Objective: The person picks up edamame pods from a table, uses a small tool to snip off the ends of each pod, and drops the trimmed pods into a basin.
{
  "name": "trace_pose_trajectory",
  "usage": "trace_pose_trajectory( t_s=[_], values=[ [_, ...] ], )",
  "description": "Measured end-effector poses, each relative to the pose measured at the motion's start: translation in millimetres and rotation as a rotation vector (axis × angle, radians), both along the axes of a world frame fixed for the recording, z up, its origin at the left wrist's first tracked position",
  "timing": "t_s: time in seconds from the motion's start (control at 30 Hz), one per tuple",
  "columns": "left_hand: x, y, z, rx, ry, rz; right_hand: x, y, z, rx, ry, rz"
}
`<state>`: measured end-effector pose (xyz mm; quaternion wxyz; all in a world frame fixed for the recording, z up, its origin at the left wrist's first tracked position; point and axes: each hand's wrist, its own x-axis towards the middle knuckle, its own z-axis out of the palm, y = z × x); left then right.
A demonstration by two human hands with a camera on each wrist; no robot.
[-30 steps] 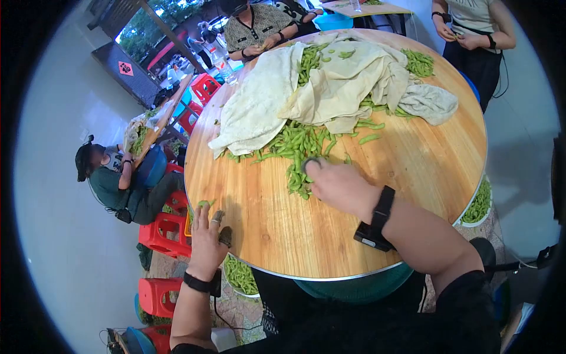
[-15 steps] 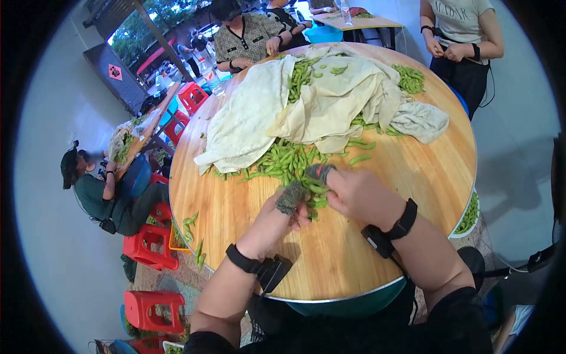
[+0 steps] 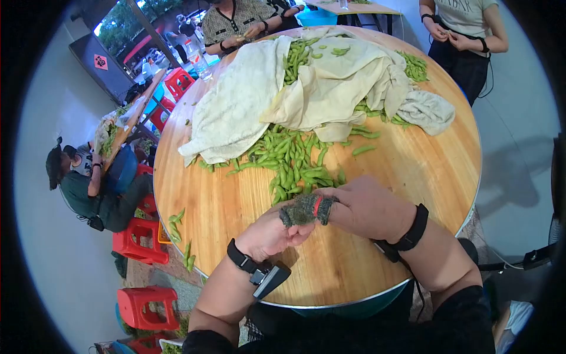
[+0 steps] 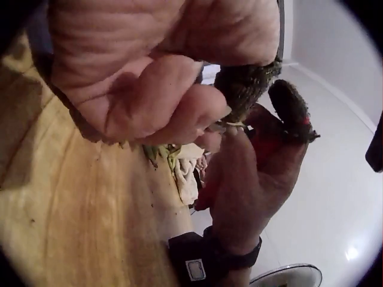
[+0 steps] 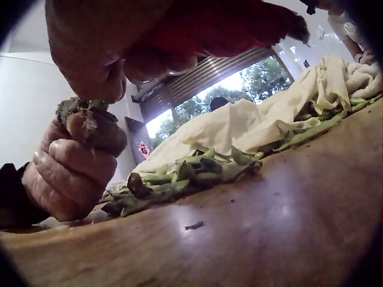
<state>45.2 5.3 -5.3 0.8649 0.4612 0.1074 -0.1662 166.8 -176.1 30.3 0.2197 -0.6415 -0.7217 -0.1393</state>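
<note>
1. Two spots I can't resolve. The pod [image 5: 96, 105] at the fingertips is only a green sliver in the R wrist view, and the head view hides it behind the knitted finger covers [image 3: 303, 209]. L wrist view is mostly blurred palm, so grip detail there is poor.
2. Pod pile [image 3: 295, 162] runs under the cloth [image 3: 318, 88], so its full extent is hidden. The people at 11 o'clock [image 3: 236, 23] and 1 o'clock [image 3: 466, 35] are cut off by the frame top.
3. L hand [image 3: 268, 233]: fingers curled into a fist, covered thumb tip pressed to the pod from below.
4. R hand [image 3: 365, 206]: fingers curled, covered tips pinching the same pod from above.
5. Hands are together w/ tips touching at the table's 6 o'clock side, just above the wood and near the pile's near edge.
6. Wrist bands [image 3: 413, 227]: black, one per wrist, each w/ a small unit attached.
7. Table [image 3: 413, 171]: round, wood top, metal rim. Cloth is heaped from centre to 12 o'clock, w/ more pods on top of it.
8. Loose pods [image 3: 177, 217] sit past the rim at 8 o'clock. Can't tell what they lie on.
9. Room: pale floor, red stools [image 3: 141, 245] at 8 o'clock, a seated person [image 3: 88, 194] at 9 o'clock, trees visible through an opening at 11 o'clock.
</note>
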Motion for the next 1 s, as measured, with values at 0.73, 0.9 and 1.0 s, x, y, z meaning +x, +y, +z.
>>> trace_pose_trajectory(
  t_s=[0.73, 0.9, 1.0],
  values=[
    [-7, -24, -13, 0.492, -0.413, 0.414, -7, 9, 1, -0.182, 1.218, -0.222],
    [-8, -18, -18, 0.909, -0.666, 0.324, -11, 12, -7, -0.149, 1.181, -0.101],
    [-12, -21, -5, 0.42, -0.431, 0.621, -8, 13, 1, -0.253, 1.54, -0.143]
  ],
)
